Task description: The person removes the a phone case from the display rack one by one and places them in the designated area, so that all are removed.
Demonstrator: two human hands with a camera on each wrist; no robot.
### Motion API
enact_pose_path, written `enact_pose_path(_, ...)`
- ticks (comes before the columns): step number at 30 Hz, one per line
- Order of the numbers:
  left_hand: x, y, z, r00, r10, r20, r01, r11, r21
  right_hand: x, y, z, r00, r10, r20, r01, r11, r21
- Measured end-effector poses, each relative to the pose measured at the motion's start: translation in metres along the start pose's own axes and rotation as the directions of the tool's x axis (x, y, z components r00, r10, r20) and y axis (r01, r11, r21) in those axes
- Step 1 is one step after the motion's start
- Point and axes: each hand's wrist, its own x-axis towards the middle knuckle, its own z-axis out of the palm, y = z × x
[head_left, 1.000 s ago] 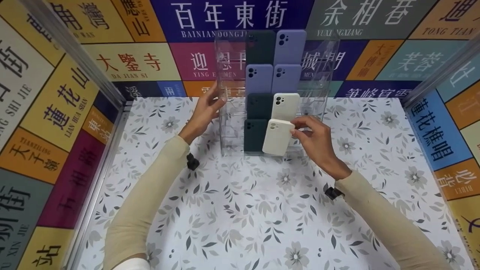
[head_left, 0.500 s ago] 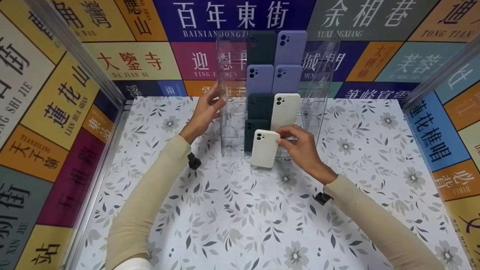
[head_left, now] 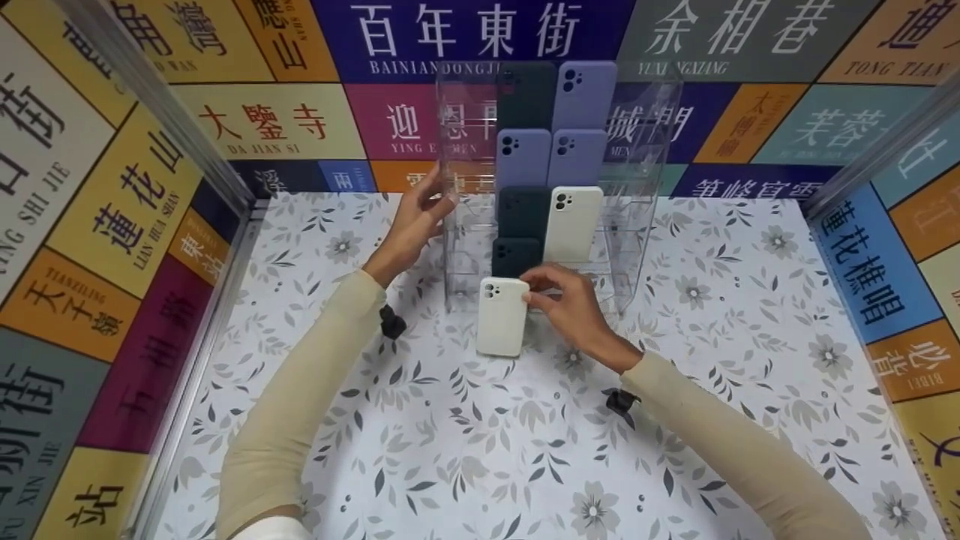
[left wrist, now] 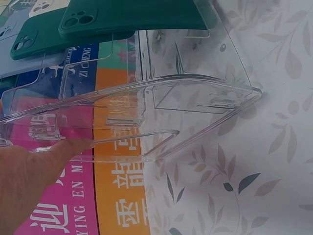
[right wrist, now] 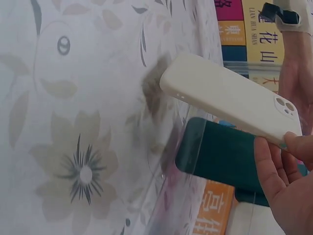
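My right hand (head_left: 574, 307) pinches a white phone case (head_left: 501, 319) by its upper right edge, between thumb and fingers. The case hangs upright in front of a clear display rack (left wrist: 195, 81); the right wrist view shows it apart from the dark green phone case (right wrist: 222, 154) behind it. With my left hand (head_left: 411, 225) I grip the rack's left side edge; some of those fingers are hidden. Two columns of phone cases stand in the rack: dark green cases (head_left: 523, 210), purple cases (head_left: 577, 157) and another white case (head_left: 574, 225).
A floral-patterned table surface (head_left: 480, 450) spreads in front of the rack. Panels with large characters form the back wall (head_left: 285, 124), the left wall (head_left: 75, 352) and the right wall (head_left: 885, 277), close around the table.
My right hand has drawn the white phone case out of the rack's bottom right slot, toward me and to the left. The left hand stays at the rack's side.
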Motion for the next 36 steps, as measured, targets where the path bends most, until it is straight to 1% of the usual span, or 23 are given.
enact_pose_path(7,0.001,-0.001,0.000,1.000,0.010,0.000,-0.010,1.000,0.000,0.000,0.002,0.020,0.999,0.002,0.032,-0.003,1.000,0.030)
enact_pose_path(13,0.001,-0.001,0.000,1.000,0.016,0.002,-0.016,1.000,-0.003,-0.002,0.006,0.039,0.997,0.007,0.077,-0.014,0.995,0.097)
enact_pose_path(16,0.001,-0.001,0.000,1.000,0.010,-0.002,-0.010,1.000,-0.004,-0.002,0.009,0.048,0.996,0.014,0.087,-0.025,0.992,0.126)
enact_pose_path(19,0.001,-0.001,0.001,1.000,0.002,-0.010,-0.002,1.000,-0.004,-0.003,0.011,0.057,0.996,0.014,0.088,-0.025,0.991,0.128)
enact_pose_path(21,0.000,-0.001,0.001,1.000,-0.002,-0.016,0.002,1.000,-0.002,-0.003,0.013,0.063,0.996,0.009,0.092,-0.019,0.994,0.111)
enact_pose_path(23,0.001,-0.002,0.003,1.000,0.000,-0.014,0.000,1.000,-0.003,-0.003,0.016,0.067,0.996,0.003,0.091,-0.011,0.995,0.096)
enact_pose_path(26,0.002,-0.002,0.004,1.000,0.006,-0.004,-0.006,1.000,-0.009,-0.004,0.020,0.074,0.996,0.010,0.090,-0.019,0.995,0.100)
enact_pose_path(29,0.002,-0.002,0.003,1.000,0.009,0.004,-0.009,1.000,-0.008,-0.005,0.023,0.082,0.995,0.022,0.101,-0.033,0.993,0.111)
enact_pose_path(33,0.000,-0.001,0.001,1.000,-0.001,-0.007,0.001,1.000,0.003,-0.005,0.027,0.093,0.990,0.041,0.135,-0.055,0.994,0.099)
enact_pose_path(36,0.000,0.000,0.000,1.000,-0.013,-0.009,0.013,1.000,0.005,-0.005,0.029,0.098,0.985,0.080,0.150,-0.097,0.989,0.109)
